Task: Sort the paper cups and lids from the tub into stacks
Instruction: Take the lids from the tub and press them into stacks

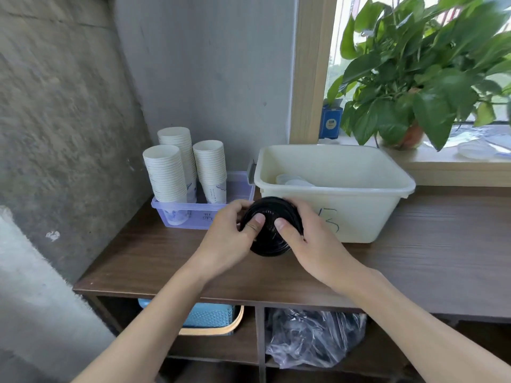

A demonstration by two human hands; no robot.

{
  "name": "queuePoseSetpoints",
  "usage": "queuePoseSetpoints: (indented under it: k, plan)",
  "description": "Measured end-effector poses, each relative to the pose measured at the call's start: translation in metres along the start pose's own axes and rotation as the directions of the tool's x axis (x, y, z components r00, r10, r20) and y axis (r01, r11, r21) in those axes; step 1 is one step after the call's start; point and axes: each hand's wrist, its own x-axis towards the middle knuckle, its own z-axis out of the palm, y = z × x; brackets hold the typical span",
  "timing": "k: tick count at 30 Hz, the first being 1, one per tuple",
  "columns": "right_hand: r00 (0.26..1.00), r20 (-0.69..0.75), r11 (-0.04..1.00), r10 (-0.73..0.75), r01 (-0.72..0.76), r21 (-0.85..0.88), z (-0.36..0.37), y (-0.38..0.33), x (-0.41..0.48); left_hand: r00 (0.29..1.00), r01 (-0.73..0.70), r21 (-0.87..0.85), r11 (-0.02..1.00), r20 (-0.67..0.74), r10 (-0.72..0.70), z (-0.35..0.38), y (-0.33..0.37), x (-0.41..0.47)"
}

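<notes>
Head view: left hand (229, 230) and right hand (312, 236) clasp a stack of black lids (270, 208) from either side, thumbs pressed on top, apparently to square it, over the counter (414, 244) in front of the cream tub (359, 211). Paper cup stacks (166, 172) stand nested in a clear tray (199, 215) at the back left corner; pale lids (293, 181) lie in the tub.
</notes>
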Motion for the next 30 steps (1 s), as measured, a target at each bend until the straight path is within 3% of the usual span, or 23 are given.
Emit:
queuePoseSetpoints:
  k: [2,6,8,15,24,30]
  plan:
    - [0.997,0.049,0.997,-0.059,0.062,-0.046,-0.015,-0.012,0.003,0.998,0.061,-0.038,0.997,-0.019,-0.062,-0.004,0.02,0.008]
    - [0.954,0.099,0.911,-0.284,0.301,-0.284,-0.044,-0.03,0.02,0.979,0.203,-0.307,0.93,0.046,-0.198,-0.008,0.058,0.023]
    - [0.946,0.112,0.882,-0.303,0.323,-0.343,-0.057,-0.039,0.031,0.97,0.243,-0.362,0.9,0.087,-0.227,-0.008,0.074,0.031]
    - [0.974,0.123,0.872,-0.189,0.225,-0.436,-0.1,-0.058,0.065,0.967,0.246,-0.313,0.917,0.139,-0.212,0.0,0.112,0.068]
    - [0.999,0.041,0.953,-0.026,0.037,-0.301,-0.133,-0.032,0.099,0.939,0.304,-0.395,0.867,0.275,-0.205,0.012,0.132,0.106]
    - [0.986,0.144,0.937,0.09,-0.035,-0.348,-0.148,-0.03,0.116,0.934,0.27,-0.326,0.906,0.316,-0.165,0.029,0.119,0.127]
